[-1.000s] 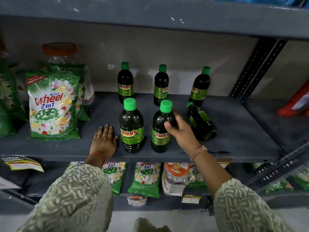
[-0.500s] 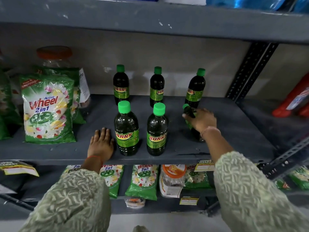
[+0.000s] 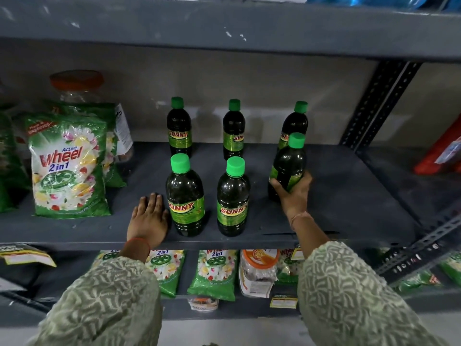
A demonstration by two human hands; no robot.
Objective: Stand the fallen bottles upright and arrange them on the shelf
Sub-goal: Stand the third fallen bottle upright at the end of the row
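Observation:
Several dark bottles with green caps and "Sunny" labels are on the grey shelf (image 3: 349, 196). Three stand in a back row: left (image 3: 179, 128), middle (image 3: 233, 131), right (image 3: 295, 121). Two stand in front: left (image 3: 185, 196) and middle (image 3: 233, 198). My right hand (image 3: 294, 193) grips the lower body of a sixth bottle (image 3: 289, 163), held upright at the front right, just in front of the back right bottle. Its base is hidden by my hand. My left hand (image 3: 149, 218) lies flat on the shelf, fingers together, beside the front left bottle.
Green "Wheel" detergent packs (image 3: 67, 166) and an orange-lidded jar (image 3: 77, 83) fill the shelf's left. A perforated metal upright (image 3: 379, 101) stands at the right, with red packs (image 3: 444, 151) beyond. The lower shelf holds more packs and a jar (image 3: 259, 270). Another shelf board (image 3: 224, 28) hangs overhead.
My right hand left the front middle bottle, reached right to the fallen bottle, grasped it and raised it upright. My left hand stayed flat on the shelf.

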